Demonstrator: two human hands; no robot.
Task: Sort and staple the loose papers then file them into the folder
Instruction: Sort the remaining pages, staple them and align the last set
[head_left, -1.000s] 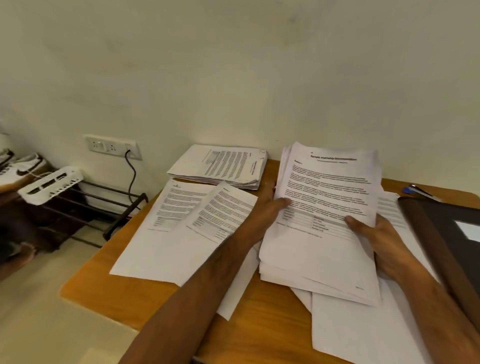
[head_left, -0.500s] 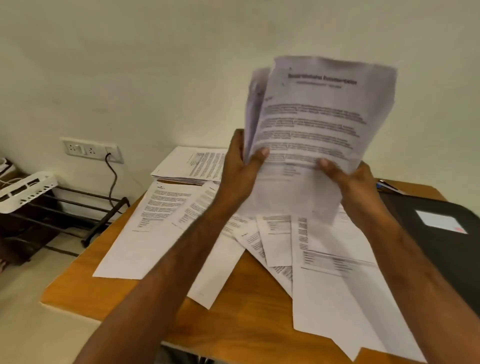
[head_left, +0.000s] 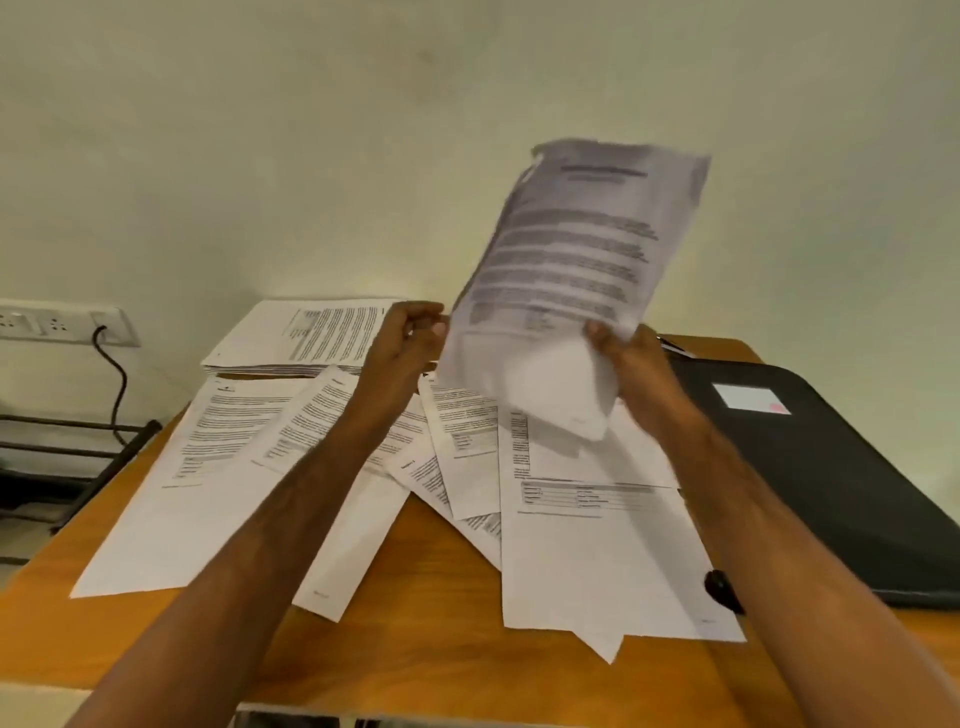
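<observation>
Fingers of the right hand (head_left: 631, 358) curl round the lower right edge of a blurred white sheaf of printed papers (head_left: 566, 270), holding it raised and tilted above the table. The left hand (head_left: 410, 338), which half a second ago gripped the sheaf's left edge, has let go; its fingers are curled into a loose fist just beside the sheaf, holding nothing (whether it touches the paper, I cannot tell). Nearest, loose white printed sheets (head_left: 587, 551) lie fanned and overlapping on the orange-brown wooden table (head_left: 415, 665), as before. A black flat folder with a pale label (head_left: 831, 467) lies at the right. Farther back, a neat stack of printed pages (head_left: 311, 332) sits by the wall.
</observation>
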